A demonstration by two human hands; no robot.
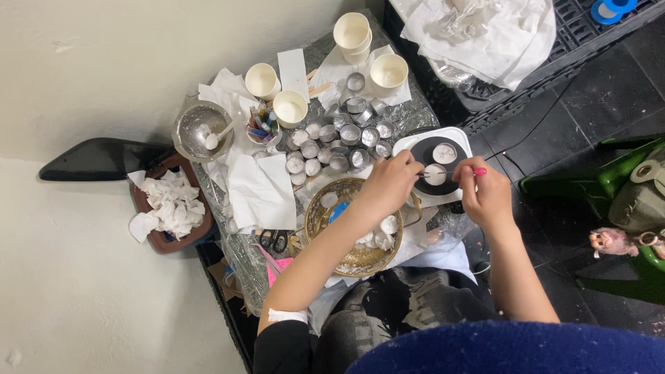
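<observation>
A brown tray [149,208] of crumpled tissues is seen at the far left beside a steel bowl [201,129], with paper cups [289,109] and a cluster of small metal tins [344,138] set along the foil-covered table [242,256]. At the centre, the left hand [388,185] is held over a brass bowl [350,260] (white lumps lie in it), its fingers curled together toward a thin stick [450,172]. That stick is pinched at its pink end by the right hand [488,194], its tip touching a small white candle [435,174] on a black hot plate [426,150].
</observation>
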